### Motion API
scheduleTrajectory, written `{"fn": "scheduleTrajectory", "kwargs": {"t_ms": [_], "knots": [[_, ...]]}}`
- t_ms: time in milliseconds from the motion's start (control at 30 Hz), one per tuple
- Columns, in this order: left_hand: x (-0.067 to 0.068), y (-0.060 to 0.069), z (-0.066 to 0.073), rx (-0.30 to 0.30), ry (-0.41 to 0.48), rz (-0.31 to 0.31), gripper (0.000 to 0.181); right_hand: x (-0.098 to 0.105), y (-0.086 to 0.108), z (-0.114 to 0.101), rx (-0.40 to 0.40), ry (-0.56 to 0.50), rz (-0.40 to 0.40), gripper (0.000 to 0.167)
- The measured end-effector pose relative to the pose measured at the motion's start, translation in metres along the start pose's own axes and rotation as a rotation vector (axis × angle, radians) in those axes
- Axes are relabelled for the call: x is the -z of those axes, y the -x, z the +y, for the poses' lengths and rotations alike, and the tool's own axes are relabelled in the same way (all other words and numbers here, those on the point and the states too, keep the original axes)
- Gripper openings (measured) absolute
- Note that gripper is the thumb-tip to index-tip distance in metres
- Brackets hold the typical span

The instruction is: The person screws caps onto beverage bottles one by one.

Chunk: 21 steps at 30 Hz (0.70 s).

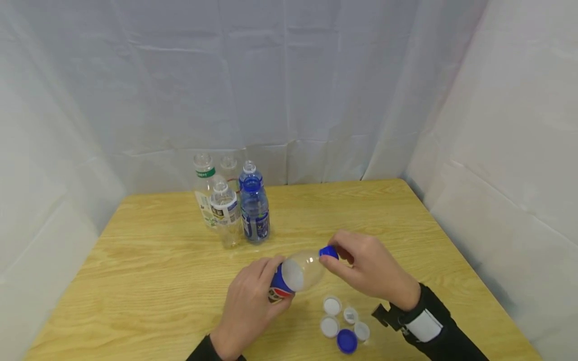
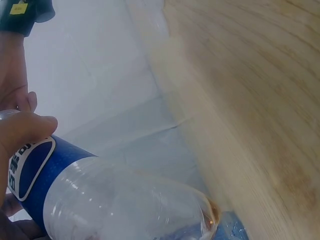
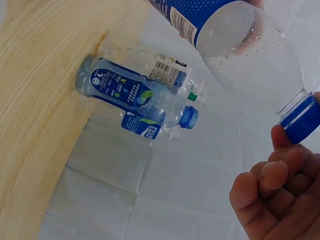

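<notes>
Wraps the left hand (image 1: 253,296) round the blue-labelled clear plastic bottle (image 1: 311,269), over the light wood-grain table (image 1: 135,276), with the neck tilted toward the right hand (image 1: 372,266). Pinches the ribbed blue plastic cap (image 1: 328,252) at the bottle's mouth with the right thumb and bent fingers; cannot tell whether fully screwed on or loose. Wears black sleeves, with a black strap and white plate (image 1: 424,326) at the right wrist.

Beyond the left hand, grouped close together: a tall clear bottle with a green neck band (image 1: 203,193), a clear bottle with a white label (image 1: 225,213), two blue-tinted plastic bottles (image 1: 255,215) and another clear bottle (image 1: 229,166), partly hidden behind them. Nearer than the right hand, toward the left one: four round white caps (image 1: 332,305) and a round dark-blue cap (image 1: 347,341), visible only from the head.

Reveals, from the right wrist, droplets inside the bottle's shoulder and a barcode on the label; from the left wrist, a brownish tint at the base.
</notes>
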<state>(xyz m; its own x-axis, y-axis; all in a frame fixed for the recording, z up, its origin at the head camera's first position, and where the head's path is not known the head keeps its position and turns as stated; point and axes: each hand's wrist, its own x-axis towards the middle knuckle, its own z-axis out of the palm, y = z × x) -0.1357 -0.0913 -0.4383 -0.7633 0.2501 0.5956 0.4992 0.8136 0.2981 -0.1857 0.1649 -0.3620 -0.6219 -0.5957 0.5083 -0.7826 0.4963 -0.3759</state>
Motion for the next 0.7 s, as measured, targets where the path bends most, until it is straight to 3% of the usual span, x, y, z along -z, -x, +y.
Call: {"fn": "scheduleTrajectory", "kwargs": {"t_ms": [367,700], "knots": [[-0.002,0.001,-0.002,0.031,0.049,-0.002,0.086,0.003,-0.007,0.0,-0.012,-0.015,0.016,0.009],[-0.002,0.005,-0.011,-0.026,0.053,0.07,0.083,0.035,-0.014,0.019,-0.052,0.058,0.105,0.016]]}}
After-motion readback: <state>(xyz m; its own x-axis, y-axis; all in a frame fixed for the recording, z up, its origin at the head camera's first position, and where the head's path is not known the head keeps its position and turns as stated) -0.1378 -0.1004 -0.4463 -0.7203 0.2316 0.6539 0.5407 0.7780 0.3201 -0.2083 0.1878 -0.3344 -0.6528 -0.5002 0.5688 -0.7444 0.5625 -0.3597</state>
